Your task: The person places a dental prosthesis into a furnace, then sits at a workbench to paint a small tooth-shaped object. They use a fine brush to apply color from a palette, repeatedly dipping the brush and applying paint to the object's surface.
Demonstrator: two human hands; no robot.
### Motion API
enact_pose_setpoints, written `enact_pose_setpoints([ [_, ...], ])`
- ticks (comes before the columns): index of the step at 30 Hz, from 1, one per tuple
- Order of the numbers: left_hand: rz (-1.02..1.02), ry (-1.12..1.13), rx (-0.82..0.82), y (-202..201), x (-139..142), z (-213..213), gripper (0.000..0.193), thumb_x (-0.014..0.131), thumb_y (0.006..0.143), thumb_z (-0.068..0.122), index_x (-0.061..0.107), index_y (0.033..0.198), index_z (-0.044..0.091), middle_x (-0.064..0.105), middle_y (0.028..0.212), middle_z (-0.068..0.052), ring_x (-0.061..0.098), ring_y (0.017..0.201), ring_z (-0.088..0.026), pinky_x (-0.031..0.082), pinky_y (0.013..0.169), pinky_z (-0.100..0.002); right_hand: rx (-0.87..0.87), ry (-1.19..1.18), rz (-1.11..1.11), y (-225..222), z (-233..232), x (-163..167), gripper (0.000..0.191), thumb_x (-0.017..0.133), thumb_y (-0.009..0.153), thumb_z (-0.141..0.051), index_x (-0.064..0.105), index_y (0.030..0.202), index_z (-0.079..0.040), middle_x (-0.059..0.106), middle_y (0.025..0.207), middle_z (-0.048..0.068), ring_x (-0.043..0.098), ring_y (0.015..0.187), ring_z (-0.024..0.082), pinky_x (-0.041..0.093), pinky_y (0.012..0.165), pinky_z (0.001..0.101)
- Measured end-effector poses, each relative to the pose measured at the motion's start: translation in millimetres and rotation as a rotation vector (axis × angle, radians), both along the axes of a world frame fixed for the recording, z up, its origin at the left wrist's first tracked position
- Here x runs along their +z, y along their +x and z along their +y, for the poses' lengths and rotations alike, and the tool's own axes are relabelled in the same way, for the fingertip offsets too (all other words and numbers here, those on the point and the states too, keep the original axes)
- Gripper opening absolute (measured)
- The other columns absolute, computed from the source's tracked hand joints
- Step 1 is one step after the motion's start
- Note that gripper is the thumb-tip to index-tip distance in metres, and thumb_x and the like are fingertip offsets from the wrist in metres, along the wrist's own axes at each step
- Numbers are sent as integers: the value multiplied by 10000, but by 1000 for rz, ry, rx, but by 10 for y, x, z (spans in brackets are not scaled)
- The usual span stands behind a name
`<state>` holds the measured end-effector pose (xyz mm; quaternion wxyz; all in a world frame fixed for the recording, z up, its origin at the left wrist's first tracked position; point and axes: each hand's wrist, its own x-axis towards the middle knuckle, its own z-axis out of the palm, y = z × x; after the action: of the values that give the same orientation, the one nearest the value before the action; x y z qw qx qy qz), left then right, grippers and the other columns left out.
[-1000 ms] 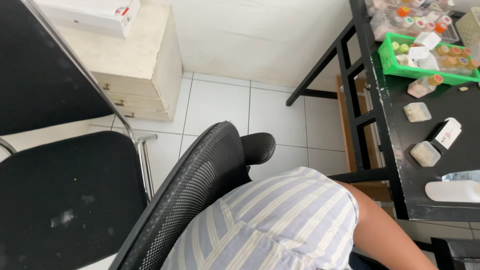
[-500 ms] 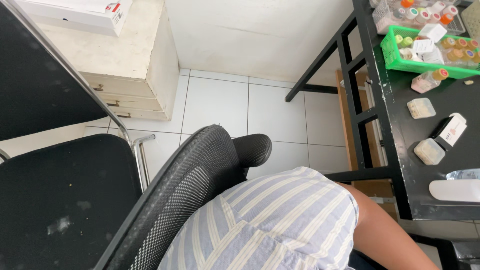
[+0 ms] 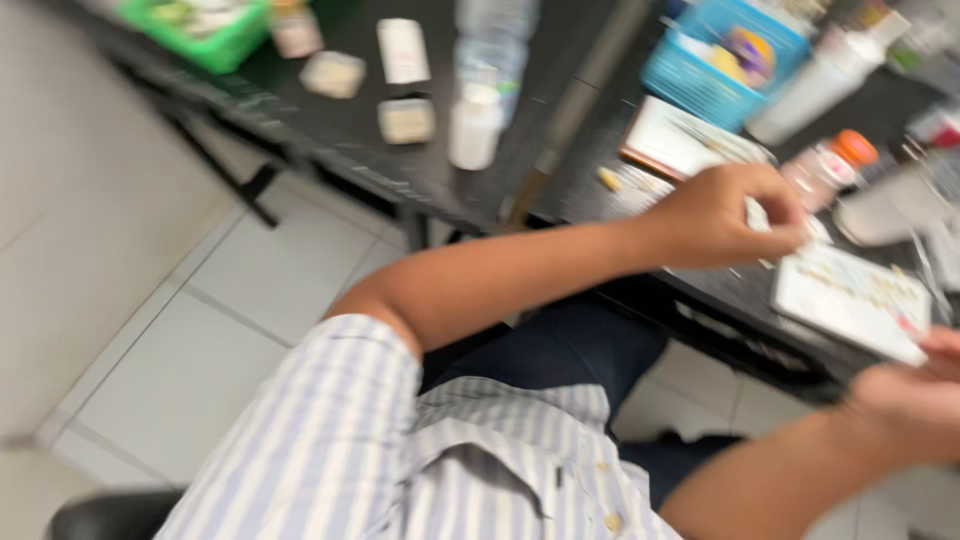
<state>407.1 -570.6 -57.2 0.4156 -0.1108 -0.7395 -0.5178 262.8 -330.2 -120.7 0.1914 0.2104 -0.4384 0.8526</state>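
**Hands at a white tray on a black table**

A black table [image 3: 350, 130] runs across the far side, above a floor [image 3: 160, 320] of pale tiles. The person sits at it in a striped shirt [image 3: 400, 450] and dark trousers, both forearms reaching right.

On the table, far right, stands a blue basket [image 3: 720, 65] with a white bottle [image 3: 815, 85] just beside it; far left lies a green basket [image 3: 200, 30]. Between them stand a clear bottle [image 3: 480, 110] and several small pale containers [image 3: 405, 120]. An orange-capped jar [image 3: 830, 165] stands right of a flat white card [image 3: 680, 140].

A white tray [image 3: 850, 300], flat and rectangular with small coloured bits on it, lies at the near right edge of the table. The right hand [image 3: 915, 395] holds its near right corner; blur hides the fingers, so the grip cannot be told exactly. The left hand [image 3: 725, 215] hovers just left of the tray's far end, fingers curled together and pinching a small white piece [image 3: 760, 215], too blurred to identify.
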Motion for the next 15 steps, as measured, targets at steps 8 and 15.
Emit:
enact_pose_setpoints([
  [8,-177,-270,-504,-1019,204,-36,143,805,927,155,691,924,69,651,946,17,574,684,-52,462,602,-212,59,211,215,175,218,-189,155,692,1023,39,538,1038,28,617,850,201,576,611,213,522,576,298],
  [15,-280,-169,-624,-1084,-13,-27,120,781,908,107,673,927,57,630,992,-15,550,660,-40,451,593,-189,-115,483,400,-118,479,-217,107,677,886,97,601,930,36,628,760,179,635,592,212,560,561,280],
])
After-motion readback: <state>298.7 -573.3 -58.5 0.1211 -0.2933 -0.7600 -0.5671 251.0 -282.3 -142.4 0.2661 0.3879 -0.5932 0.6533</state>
